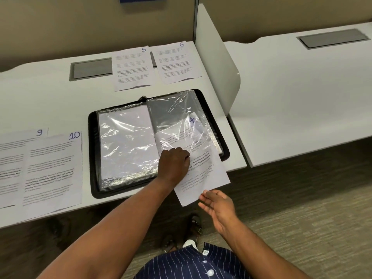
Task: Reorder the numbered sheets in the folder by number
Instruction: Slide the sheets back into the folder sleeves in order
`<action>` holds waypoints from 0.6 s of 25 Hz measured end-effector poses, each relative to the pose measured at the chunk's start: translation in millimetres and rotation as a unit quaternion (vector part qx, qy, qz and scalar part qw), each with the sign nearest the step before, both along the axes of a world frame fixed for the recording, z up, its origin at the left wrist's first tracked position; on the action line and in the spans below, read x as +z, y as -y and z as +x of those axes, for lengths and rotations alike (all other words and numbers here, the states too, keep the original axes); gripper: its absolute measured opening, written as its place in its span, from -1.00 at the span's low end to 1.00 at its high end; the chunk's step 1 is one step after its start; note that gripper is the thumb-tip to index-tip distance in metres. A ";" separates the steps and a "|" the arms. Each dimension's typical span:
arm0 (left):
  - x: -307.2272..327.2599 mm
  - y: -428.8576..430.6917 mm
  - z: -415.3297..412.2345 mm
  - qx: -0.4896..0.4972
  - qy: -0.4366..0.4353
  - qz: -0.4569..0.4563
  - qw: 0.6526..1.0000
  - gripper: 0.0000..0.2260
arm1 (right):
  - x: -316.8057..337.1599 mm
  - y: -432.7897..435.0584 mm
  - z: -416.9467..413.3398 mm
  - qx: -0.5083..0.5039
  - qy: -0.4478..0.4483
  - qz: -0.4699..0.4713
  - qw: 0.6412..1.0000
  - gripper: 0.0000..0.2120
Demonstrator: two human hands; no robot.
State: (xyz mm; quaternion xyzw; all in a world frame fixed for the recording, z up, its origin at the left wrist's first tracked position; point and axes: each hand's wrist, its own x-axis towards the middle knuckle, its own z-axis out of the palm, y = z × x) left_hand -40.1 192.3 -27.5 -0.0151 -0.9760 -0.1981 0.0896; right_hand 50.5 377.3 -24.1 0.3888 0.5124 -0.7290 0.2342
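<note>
Far out past the left hand's knuckles, the white printed sheet marked 9 (12,158) and the white printed sheet marked 10 (52,168) are lying side by side on the pale desk (50,101). The black zip folder with clear plastic sleeves (94,158) is lying open just beside that hand's fingers, its left sleeve showing a blank white page.

Up beyond the fingertips, the white sheet marked 5 (131,69) and the white sheet marked 6 (177,63) are sitting at the back of the desk.

The left hand (174,164) is reaching in on a straight arm, knuckles up, fingers bent down onto the white sheet marked 4 (205,174) right where the right sleeve ends. Can't tell if it's pinching plastic or only pressing. That sheet is sitting half inside the sleeve, tilted, its lower end hanging off the desk edge.

The right hand (219,206) is hovering palm-in, fingers straight and loosely spread, tips right at the sheet's bottom edge, holding nothing.
</note>
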 end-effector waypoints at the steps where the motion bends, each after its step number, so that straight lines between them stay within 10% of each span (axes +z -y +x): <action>1: 0.5 0.8 0.2 0.002 -0.005 0.003 1.000 -0.93 | 0.1 2.8 -4.2 0.005 -0.003 0.007 1.000 -0.88; 15: -15.7 -1.9 -2.5 -0.047 -0.015 -0.033 0.998 -0.88 | -1.2 2.2 8.7 0.001 0.015 -0.026 1.000 -0.86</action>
